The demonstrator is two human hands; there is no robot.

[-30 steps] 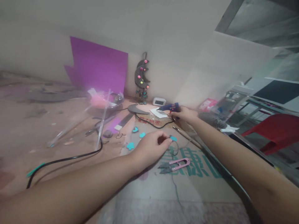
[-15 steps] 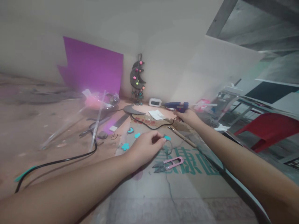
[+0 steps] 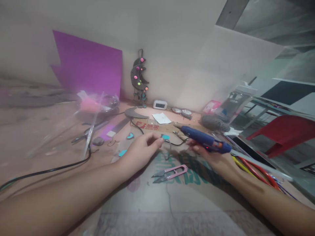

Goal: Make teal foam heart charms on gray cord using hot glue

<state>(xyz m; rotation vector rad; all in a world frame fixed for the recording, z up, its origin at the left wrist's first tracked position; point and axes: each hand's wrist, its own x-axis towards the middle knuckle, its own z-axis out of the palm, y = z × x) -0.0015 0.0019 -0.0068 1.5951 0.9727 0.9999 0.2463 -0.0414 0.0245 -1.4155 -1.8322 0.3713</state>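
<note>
Between thumb and fingers, my left hand (image 3: 142, 149) pinches a small turquoise felt piece (image 3: 165, 137) with a grey cord (image 3: 169, 149) hanging from it. My right hand (image 3: 209, 157) is closed around a blue glue gun (image 3: 205, 139), its nozzle pointing left toward the felt piece but apart from it. A small red light shows on the gun. Below both hands lies a pair of pink-handled thread snips (image 3: 172, 173). Two more turquoise pieces, a curved one (image 3: 130, 135) and one (image 3: 122, 153) partly behind my left hand, rest on the board.
A grey crescent (image 3: 135, 113), white paper (image 3: 161, 118) and a small digital clock (image 3: 159, 104) lie toward the wall. A moon ornament (image 3: 139, 75) stands by a purple sheet (image 3: 91, 65). Grey yarn (image 3: 215, 123) sits right; a black cable (image 3: 49, 170) crosses the left side.
My right hand has brought the glue gun from the back of the table closer, its nozzle now near the felt piece. My left hand keeps its pinch. The view has shifted slightly.
</note>
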